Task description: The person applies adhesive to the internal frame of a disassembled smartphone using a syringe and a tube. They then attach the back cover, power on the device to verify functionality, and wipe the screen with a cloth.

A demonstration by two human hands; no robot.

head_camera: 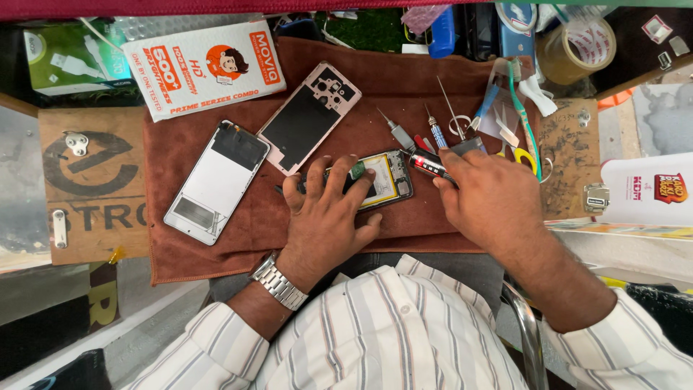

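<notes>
Head view: left hand (328,217) fingers spread, pinning opened phone (386,179); right hand (491,198) gripping red-black tool (431,166). Step: internal work w/ tool; next needs steady tip placement.

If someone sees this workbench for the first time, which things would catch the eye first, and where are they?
At the centre, the left hand presses on an opened phone lying on the brown cloth, while the right hand holds a red and black tool at its edge. Left of them lie a white phone panel and a pink back cover.

1 head-worn view, looking straight down, close above the brown cloth (216,253), person's chest at near edge, shelf clutter far.
</notes>
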